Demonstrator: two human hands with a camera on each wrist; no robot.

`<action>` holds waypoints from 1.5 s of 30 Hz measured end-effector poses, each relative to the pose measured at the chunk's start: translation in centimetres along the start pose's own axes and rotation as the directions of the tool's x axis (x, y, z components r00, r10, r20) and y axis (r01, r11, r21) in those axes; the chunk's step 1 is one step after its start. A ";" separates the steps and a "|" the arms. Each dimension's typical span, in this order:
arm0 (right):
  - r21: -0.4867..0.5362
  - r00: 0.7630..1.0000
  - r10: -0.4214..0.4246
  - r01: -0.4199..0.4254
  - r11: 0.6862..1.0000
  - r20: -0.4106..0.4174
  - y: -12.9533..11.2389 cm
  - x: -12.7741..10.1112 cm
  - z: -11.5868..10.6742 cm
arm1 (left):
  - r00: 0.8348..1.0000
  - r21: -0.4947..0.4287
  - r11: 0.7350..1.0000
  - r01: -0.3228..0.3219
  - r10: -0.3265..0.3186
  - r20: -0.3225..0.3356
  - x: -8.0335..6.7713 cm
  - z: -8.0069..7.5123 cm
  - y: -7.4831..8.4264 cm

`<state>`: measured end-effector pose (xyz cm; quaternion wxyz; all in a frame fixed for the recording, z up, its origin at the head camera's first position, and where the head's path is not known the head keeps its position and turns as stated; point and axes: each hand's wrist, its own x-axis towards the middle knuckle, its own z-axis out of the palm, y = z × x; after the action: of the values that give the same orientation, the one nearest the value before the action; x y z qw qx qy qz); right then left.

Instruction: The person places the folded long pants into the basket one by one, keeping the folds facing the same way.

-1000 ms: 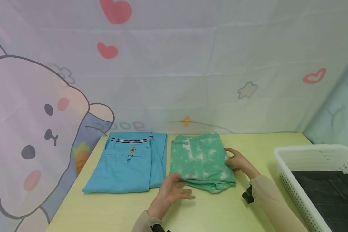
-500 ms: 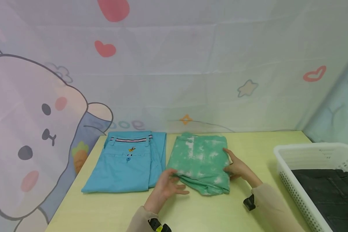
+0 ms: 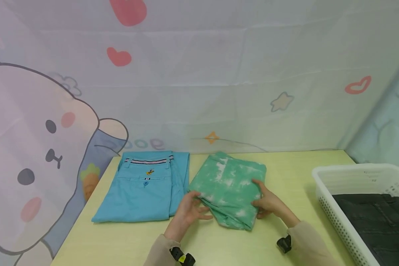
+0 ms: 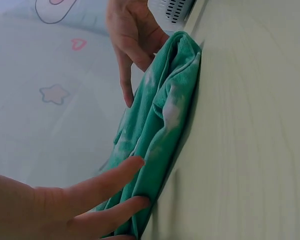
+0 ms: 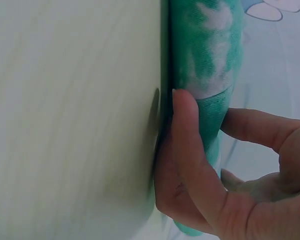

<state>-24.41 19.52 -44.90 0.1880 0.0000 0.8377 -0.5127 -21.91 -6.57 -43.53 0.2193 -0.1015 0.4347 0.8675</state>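
Folded green pants point(image 3: 231, 181) with white blotches lie turned at an angle on the table. My right hand point(image 3: 269, 201) grips their right edge. In the right wrist view, its thumb and fingers point(image 5: 187, 130) lie on opposite faces of the folded cloth. At the near left corner is my left hand point(image 3: 187, 210), with its fingers spread. The left wrist view shows its fingertips point(image 4: 137, 162) touching the layered edge of the pants. Folded light blue pants point(image 3: 143, 199), with a striped waistband and a button, lie just left of the green ones.
A white perforated basket point(image 3: 336, 225) stands at the right, holding folded black pants point(image 3: 372, 221). Behind the pale wooden table point(image 3: 119, 244) hangs a printed cloth backdrop point(image 3: 199, 74). Both wrists carry small black cameras.
The green pants have turned clockwise, their near edge swinging left and toward me. Both hands have moved with them, the right one inward and nearer, the left one slightly left.
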 end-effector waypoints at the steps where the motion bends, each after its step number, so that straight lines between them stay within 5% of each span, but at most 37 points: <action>1: 0.004 1.000 0.004 -0.004 1.000 -0.003 0.0 -0.1 0.2 | 1.000 0.009 1.000 -0.007 0.007 0.001 0.0 -0.1 0.0; 22: 0.102 0.992 -0.008 0.021 0.995 -0.127 -0.5 -2.7 5.3 | 0.996 0.151 0.984 -0.091 0.090 0.011 1.2 -1.3 1.2; 33: 0.180 0.994 0.022 -0.003 0.984 -0.105 -0.8 -2.9 6.3 | 0.995 0.178 0.979 -0.097 0.093 0.030 1.5 -1.6 1.8; 45: 0.125 0.999 0.036 -0.031 0.992 -0.040 -0.7 -2.8 5.4 | 0.997 0.175 0.981 -0.077 0.080 -0.007 1.2 -1.6 1.8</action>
<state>-20.21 15.15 -45.60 0.1784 0.0369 0.8078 -0.5607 -23.88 -8.43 -43.67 0.1899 -0.0708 0.5144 0.8332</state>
